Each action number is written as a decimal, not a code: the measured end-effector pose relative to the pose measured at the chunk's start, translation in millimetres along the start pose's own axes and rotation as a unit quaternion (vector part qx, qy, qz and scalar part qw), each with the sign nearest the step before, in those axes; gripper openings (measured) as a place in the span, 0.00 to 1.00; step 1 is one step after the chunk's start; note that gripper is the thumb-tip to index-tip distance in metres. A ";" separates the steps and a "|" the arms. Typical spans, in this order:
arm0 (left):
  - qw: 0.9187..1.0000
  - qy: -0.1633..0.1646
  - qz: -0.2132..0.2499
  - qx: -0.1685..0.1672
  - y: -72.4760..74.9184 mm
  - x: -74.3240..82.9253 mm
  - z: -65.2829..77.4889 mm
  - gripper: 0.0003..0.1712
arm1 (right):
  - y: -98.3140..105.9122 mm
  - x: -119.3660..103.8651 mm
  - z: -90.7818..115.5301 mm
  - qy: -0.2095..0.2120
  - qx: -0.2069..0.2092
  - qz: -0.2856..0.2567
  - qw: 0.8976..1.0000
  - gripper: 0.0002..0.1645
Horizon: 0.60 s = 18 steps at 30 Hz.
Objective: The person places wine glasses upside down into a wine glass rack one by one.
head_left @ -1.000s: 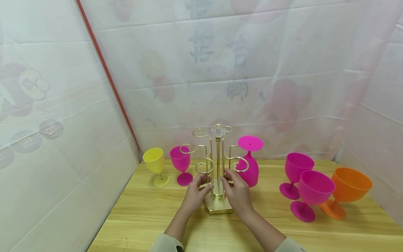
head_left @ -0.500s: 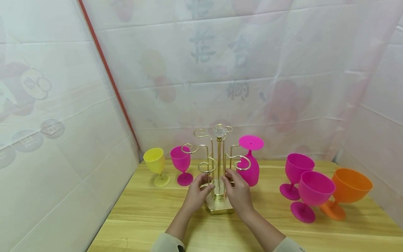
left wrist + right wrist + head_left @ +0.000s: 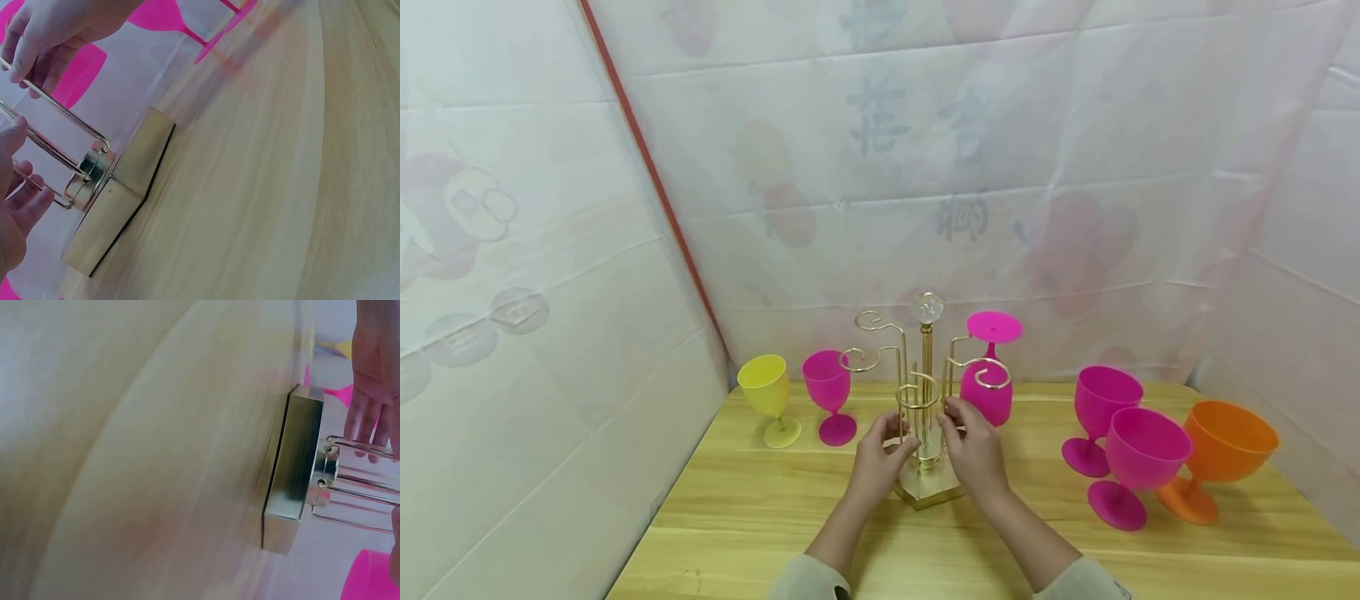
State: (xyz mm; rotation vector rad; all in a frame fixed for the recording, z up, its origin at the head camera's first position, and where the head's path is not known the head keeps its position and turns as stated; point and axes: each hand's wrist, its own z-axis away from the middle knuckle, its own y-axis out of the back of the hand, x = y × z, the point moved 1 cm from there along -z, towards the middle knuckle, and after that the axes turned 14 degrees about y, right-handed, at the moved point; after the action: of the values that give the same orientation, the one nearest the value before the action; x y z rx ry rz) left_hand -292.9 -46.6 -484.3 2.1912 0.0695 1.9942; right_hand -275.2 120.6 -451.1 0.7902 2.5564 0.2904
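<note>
A gold goblet rack point(image 3: 927, 354) with curled wire hooks and a clear ball on top stands on the wooden table, one corner of its base point(image 3: 134, 165) facing me. My left hand point(image 3: 877, 462) pinches an upright wire on the rack's left side between thumb and fingers. On the other side, my right hand point(image 3: 976, 450) holds another upright wire the same way. Behind the right hand, a magenta goblet point(image 3: 987, 402) hangs upside down from a hook by its foot. In the right wrist view, the left hand's fingers point(image 3: 369, 419) reach past the wires above the base.
At the back left stand a yellow goblet point(image 3: 765, 385) and a magenta goblet point(image 3: 827, 382), both upright. On the right, two magenta goblets point(image 3: 1105, 400) point(image 3: 1147, 450) and an orange goblet point(image 3: 1230, 442) stand close together. Printed white sheets point(image 3: 775, 250) enclose the table's back and sides.
The rack has turned counterclockwise as seen from above, between both hands. A hook and a base corner have swung to the front, and the hanging goblet has shifted back. Both hands moved slightly right.
</note>
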 end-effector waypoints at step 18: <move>0.999 -0.005 -0.048 0.007 -15.6 3.5 5.4 0.19 | 6.0 29.3 -8.7 -0.022 0.020 0.047 0.998 0.08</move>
State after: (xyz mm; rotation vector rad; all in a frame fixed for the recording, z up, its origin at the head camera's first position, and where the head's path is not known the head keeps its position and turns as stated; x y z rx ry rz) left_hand -285.9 -31.3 -483.8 2.1621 0.1841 1.9370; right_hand -298.0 141.8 -451.9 0.9229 2.4958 0.2504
